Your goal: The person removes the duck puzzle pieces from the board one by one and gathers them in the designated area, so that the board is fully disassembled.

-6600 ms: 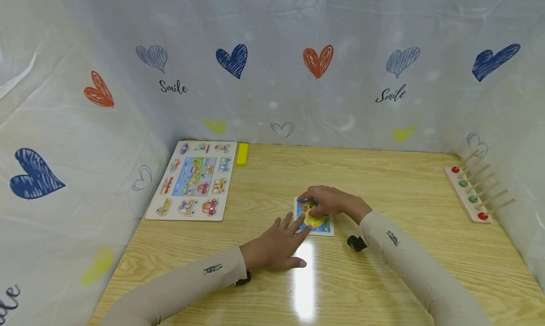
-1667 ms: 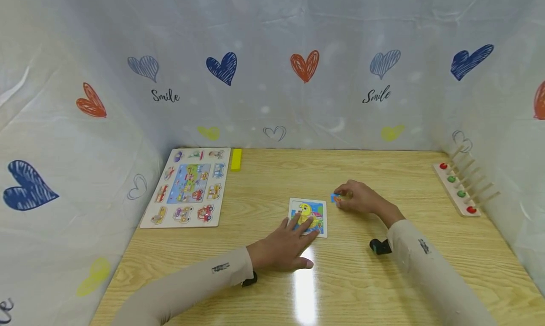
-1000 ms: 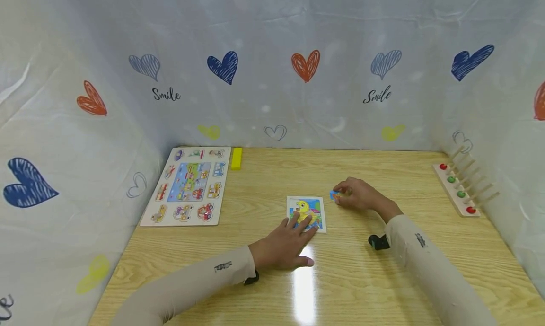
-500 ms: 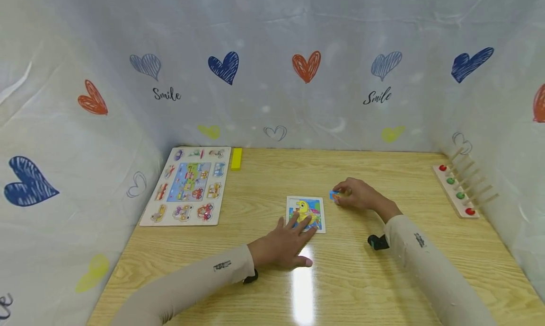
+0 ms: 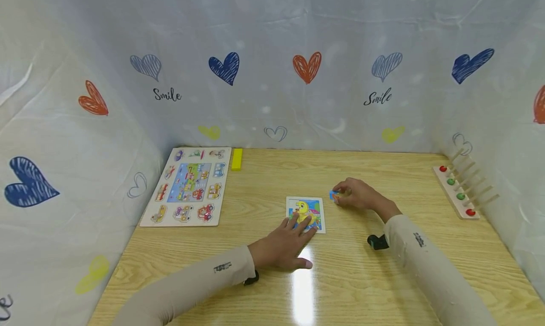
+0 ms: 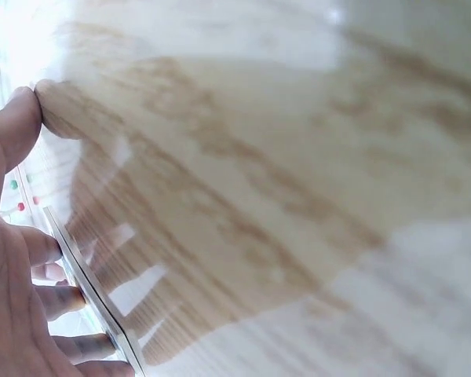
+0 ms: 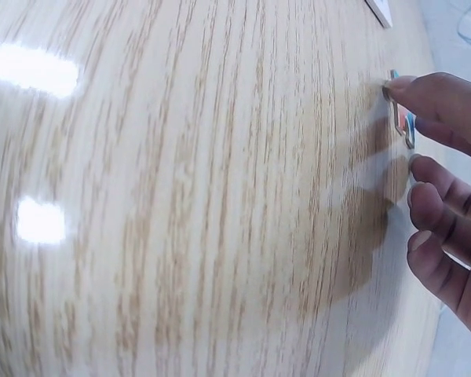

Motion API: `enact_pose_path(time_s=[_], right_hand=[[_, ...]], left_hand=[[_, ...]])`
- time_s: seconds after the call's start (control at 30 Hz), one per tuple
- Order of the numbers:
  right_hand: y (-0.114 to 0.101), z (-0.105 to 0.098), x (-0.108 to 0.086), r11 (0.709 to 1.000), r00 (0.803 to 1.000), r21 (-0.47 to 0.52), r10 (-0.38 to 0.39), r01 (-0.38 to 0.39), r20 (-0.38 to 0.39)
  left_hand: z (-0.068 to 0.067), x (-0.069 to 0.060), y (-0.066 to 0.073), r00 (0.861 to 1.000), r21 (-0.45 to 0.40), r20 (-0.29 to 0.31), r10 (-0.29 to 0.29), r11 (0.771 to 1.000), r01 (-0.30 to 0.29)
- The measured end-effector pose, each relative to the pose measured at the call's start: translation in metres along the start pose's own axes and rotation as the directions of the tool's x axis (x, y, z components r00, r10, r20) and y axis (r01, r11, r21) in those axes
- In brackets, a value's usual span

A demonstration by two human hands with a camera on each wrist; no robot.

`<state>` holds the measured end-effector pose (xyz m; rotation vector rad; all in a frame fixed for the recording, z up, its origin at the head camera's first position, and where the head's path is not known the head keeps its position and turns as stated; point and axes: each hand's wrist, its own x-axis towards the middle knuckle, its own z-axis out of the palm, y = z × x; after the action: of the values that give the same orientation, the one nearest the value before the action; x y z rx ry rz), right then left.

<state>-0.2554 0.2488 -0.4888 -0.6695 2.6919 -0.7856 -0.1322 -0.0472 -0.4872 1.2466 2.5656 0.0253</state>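
Observation:
A small square puzzle (image 5: pixel 315 205) with a yellow duck picture in a white frame lies on the wooden table. My left hand (image 5: pixel 285 245) rests on its lower part, fingers spread and straight, hiding some of the picture. To the right of the frame, my right hand (image 5: pixel 359 195) pinches a small blue and orange piece (image 5: pixel 333 194) at the tabletop. In the right wrist view the piece (image 7: pixel 401 118) is by the thumb and index finger, the other fingers loosely bent. The left wrist view has the left hand (image 6: pixel 23 306) with fingertips over the frame edge (image 6: pixel 94 294).
A vehicle puzzle board (image 5: pixel 221 207) lies at the left, with a yellow block (image 5: pixel 236 159) beside its top corner. At the right stands a wooden peg board (image 5: pixel 454 193) with red and green beads. A curtain (image 5: pixel 272 70) printed with hearts hangs behind the table.
Over the earlier frames the right hand moved off the duck puzzle to the right and took hold of the small piece. The frame turned slightly under the left hand. The last half second shows almost no movement.

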Motion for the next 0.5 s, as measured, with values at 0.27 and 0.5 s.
enact_pose_path(time_s=[0.27, 0.5], right_hand=[[-0.0017, -0.0005, -0.0005, 1.000, 1.000, 0.007, 0.006, -0.006, 0.005], [-0.0032, -0.0011, 0.0009, 1.000, 1.000, 0.007, 0.016, -0.016, 0.014]], left_hand=[[0.0028, 0.0022, -0.0036, 1.000, 0.003, -0.025, 0.011, 1.000, -0.011], [0.0018, 0.0018, -0.0066, 0.999, -0.002, -0.043, 0.017, 1.000, -0.017]])
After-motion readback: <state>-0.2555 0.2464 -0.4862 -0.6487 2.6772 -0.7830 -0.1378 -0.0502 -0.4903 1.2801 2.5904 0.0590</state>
